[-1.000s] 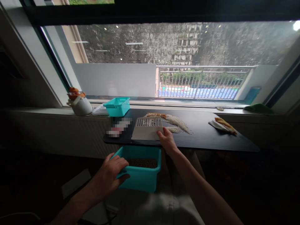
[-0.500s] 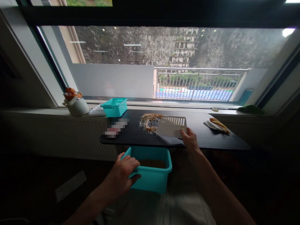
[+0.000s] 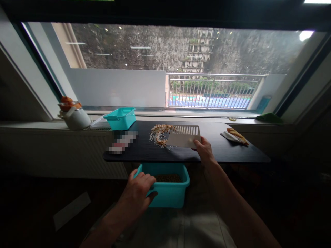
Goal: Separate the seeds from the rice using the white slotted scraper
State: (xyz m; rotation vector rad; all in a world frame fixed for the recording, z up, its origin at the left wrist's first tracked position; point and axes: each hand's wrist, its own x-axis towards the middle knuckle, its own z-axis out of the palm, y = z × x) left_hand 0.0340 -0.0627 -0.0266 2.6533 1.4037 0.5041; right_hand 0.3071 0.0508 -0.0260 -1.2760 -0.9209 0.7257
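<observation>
My left hand [image 3: 141, 187] grips the near left rim of a turquoise plastic bin [image 3: 168, 195], held below the table's front edge. Brown granules [image 3: 168, 178] cover the bin's bottom. Between the thumb and fingers of my right hand [image 3: 204, 148] is a flat, pale slotted scraper [image 3: 184, 137], its slots toward the window. The scraper's left edge meets a scattered heap of mixed grains [image 3: 159, 132], white, yellow and orange, on the dark table [image 3: 144, 154]. Part of the heap may be hidden behind the scraper.
A second turquoise bin [image 3: 121, 119] stands at the table's back left, beside a white pot [image 3: 77, 119] on the sill. A blurred-out packet [image 3: 122, 143] lies at left. At right rests a yellow and white wrapper [image 3: 235, 136]; a green cloth [image 3: 269, 118] is on the sill.
The scraper in my right hand has shifted slightly left against the grains. My left hand keeps its hold on the bin. The whole view has moved a little.
</observation>
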